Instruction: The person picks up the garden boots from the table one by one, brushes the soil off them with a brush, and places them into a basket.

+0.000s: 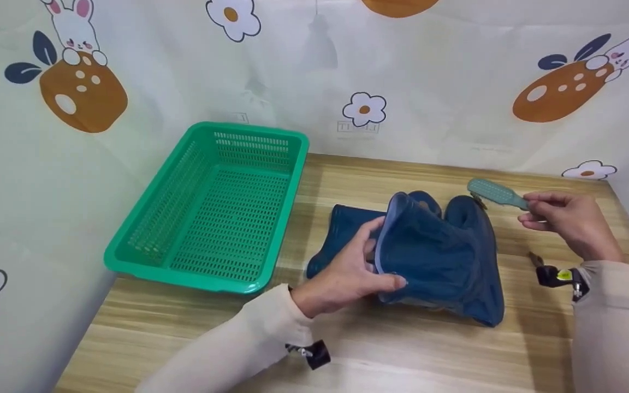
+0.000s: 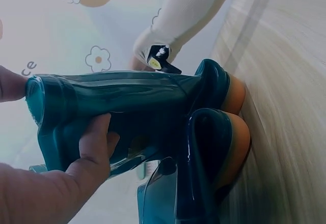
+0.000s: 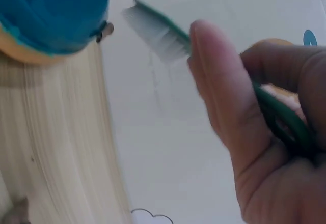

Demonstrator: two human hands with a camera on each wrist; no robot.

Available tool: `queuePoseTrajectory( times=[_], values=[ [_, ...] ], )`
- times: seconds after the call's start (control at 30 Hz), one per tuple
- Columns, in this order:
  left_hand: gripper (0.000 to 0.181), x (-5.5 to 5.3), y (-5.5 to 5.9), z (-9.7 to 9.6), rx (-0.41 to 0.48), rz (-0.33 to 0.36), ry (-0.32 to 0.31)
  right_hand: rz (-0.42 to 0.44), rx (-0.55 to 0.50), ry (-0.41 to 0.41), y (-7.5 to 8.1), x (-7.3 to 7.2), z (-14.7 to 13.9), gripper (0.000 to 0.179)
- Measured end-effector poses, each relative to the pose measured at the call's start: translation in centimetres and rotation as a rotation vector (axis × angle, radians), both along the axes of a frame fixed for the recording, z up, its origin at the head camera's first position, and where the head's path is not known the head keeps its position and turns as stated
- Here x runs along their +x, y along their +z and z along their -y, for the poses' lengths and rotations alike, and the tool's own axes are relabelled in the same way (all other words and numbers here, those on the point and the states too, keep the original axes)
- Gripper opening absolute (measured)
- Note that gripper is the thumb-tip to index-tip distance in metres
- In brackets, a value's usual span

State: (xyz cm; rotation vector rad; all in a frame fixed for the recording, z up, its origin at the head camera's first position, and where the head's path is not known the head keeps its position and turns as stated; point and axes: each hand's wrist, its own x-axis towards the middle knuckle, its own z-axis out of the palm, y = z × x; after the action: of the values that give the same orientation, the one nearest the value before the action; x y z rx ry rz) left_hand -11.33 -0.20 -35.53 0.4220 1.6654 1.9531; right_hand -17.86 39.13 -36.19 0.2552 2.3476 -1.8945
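Observation:
Two dark blue rubber rain boots lie on the table. My left hand grips the nearer boot by its shaft, fingers at the opening and thumb on the outside. In the left wrist view, this boot shows an orange sole. The other boot lies just behind it, partly hidden. My right hand pinches the handle of a green brush close by a boot toe. White bristles show under its head in the right wrist view. A small brown clump sticks to the boot's toe.
A green plastic basket with slotted walls stands to the left of the boots. A small brown bit lies on the wooden table near my right wrist. Patterned sheeting rises behind the table and at its sides.

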Motion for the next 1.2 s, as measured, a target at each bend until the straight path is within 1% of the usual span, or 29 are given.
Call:
queuePoseTrajectory(
  times=[0.1, 0.13, 0.2, 0.33, 0.4, 0.47, 0.57, 0.63, 0.7, 0.77, 0.83, 0.93, 1.0, 1.1, 1.2],
  values=[
    [0.083, 0.0, 0.0, -0.2, 0.035, 0.036, 0.005, 0.002, -0.029, 0.023, -0.3, 0.1, -0.2, 0.012],
    [0.081, 0.0, 0.0, -0.3, 0.050, 0.051, 0.006, 0.005, -0.009, 0.019, -0.4, 0.2, -0.3, 0.012],
    [0.077, 0.0, 0.0, -0.4, 0.064, 0.076, 0.015, 0.006, 0.075, -0.002, -0.6, 0.3, -0.7, 0.015],
    [0.067, 0.0, -0.1, -0.5, 0.034, 0.094, 0.039, 0.019, 0.235, -0.056, -1.1, 0.7, -1.3, 0.027],
    [0.061, -0.1, -0.2, -0.6, 0.008, 0.090, 0.055, 0.018, 0.257, -0.062, -1.3, 0.9, -1.4, 0.031],
    [0.053, -0.1, -0.2, -0.8, -0.013, 0.088, 0.063, 0.010, 0.192, -0.058, -1.4, 1.1, -1.5, 0.028],
    [0.039, -0.2, -0.1, -1.0, -0.042, 0.062, 0.070, -0.004, 0.033, -0.028, -1.4, 1.3, -1.5, 0.018],
    [0.034, -0.3, 0.1, -1.2, -0.053, 0.047, 0.067, -0.001, -0.019, -0.018, -1.4, 1.4, -1.5, 0.012],
    [0.034, -0.4, 0.5, -1.5, -0.062, 0.026, 0.060, -0.002, -0.005, -0.028, -1.4, 1.5, -1.6, 0.012],
    [0.037, -0.6, 1.2, -2.0, -0.053, 0.019, 0.035, -0.003, 0.077, -0.051, -1.3, 1.7, -1.7, 0.012],
    [0.038, -0.8, 2.2, -2.7, -0.054, 0.012, -0.002, -0.010, 0.117, -0.079, -1.3, 1.9, -1.9, 0.013],
    [0.040, -1.2, 3.8, -4.1, -0.034, -0.001, -0.062, -0.022, 0.140, -0.098, -1.2, 2.2, -2.1, 0.018],
    [0.042, -1.5, 4.9, -5.1, -0.033, -0.008, -0.091, -0.035, 0.122, -0.105, -1.0, 2.4, -2.2, 0.022],
    [0.045, -2.0, 6.2, -6.8, -0.042, -0.011, -0.104, -0.056, 0.167, -0.112, -0.8, 2.7, -2.4, 0.028],
    [0.049, -2.5, 7.1, -8.3, -0.071, -0.009, -0.111, -0.073, 0.217, -0.137, -0.6, 3.0, -2.4, 0.031]
  ],
)
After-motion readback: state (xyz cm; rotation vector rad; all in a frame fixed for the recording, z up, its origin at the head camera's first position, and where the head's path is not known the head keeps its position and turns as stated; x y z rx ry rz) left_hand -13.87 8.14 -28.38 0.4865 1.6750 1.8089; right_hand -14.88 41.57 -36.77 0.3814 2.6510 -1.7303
